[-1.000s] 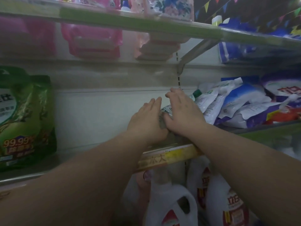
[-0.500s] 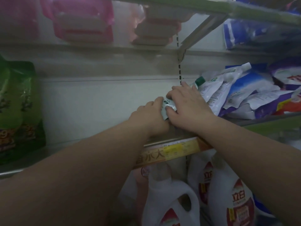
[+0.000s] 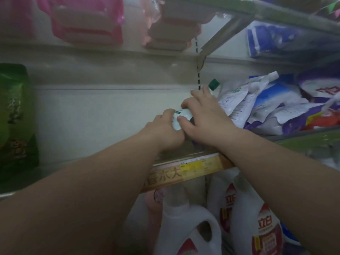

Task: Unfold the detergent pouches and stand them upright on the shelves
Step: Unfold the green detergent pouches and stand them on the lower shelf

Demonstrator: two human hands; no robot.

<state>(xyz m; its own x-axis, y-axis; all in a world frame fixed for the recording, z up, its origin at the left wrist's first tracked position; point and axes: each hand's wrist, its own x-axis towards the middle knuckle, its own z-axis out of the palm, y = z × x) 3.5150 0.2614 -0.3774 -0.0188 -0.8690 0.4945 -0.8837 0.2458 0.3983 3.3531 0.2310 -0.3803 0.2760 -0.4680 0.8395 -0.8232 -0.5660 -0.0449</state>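
Note:
A folded white detergent pouch (image 3: 181, 119) lies on the middle shelf (image 3: 185, 163), mostly hidden under my hands. My left hand (image 3: 163, 131) grips its left side with curled fingers. My right hand (image 3: 204, 118) lies over its right side, thumb pressing the white face and fingers curled over the top. Just right of my hands, a pile of white, blue and purple pouches (image 3: 265, 105) lies slumped on the same shelf, one with a green cap (image 3: 213, 84).
A green pouch (image 3: 15, 115) stands upright at the far left of the shelf. Pink pouches (image 3: 86, 19) and a blue pack (image 3: 272, 39) sit on the shelf above. White detergent jugs (image 3: 189, 229) stand below the yellow price strip.
My left fingers have curled from flat to a grip on the pouch, and more of its white face shows between my hands. The view has shifted slightly down and right.

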